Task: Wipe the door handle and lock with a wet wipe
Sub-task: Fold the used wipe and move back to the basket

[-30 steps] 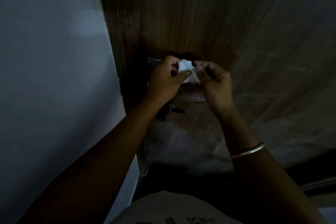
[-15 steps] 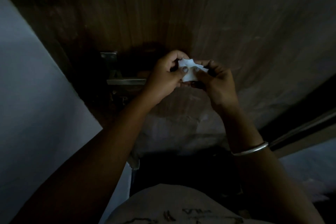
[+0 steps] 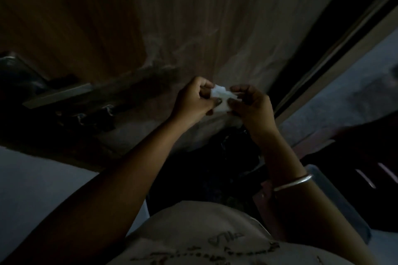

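No wiping is going on at this moment. The wipe point(image 3: 220, 99) is off the door point(image 3: 193, 17) hardware, held up in the middle of the frame. The handle point(image 3: 58, 94), a pale metal lever, sits at the middle left, well apart from both hands. The lock point(image 3: 90, 118) seems to be the dark fitting just under the handle, but the light is too poor to be sure. Nothing on the metal shows whether it has been cleaned or not. Since the wipe is a small crumpled wad worked between two hands, I judge it is being opened out or refolded. As far as the pictures show, passes over the handle and lock may well remain.

The left hand point(image 3: 192, 103) has its fingers curled in and its thumb laid across the near face of the wipe, pinching its left edge. The right hand point(image 3: 253, 106), with a bangle point(image 3: 293, 182) on its wrist, mirrors it. Its fingers are bent over and its thumb is tucked in, clamped on the wipe's right edge. The hands are close together, and the white wad bridges the gap between them in front of the door.
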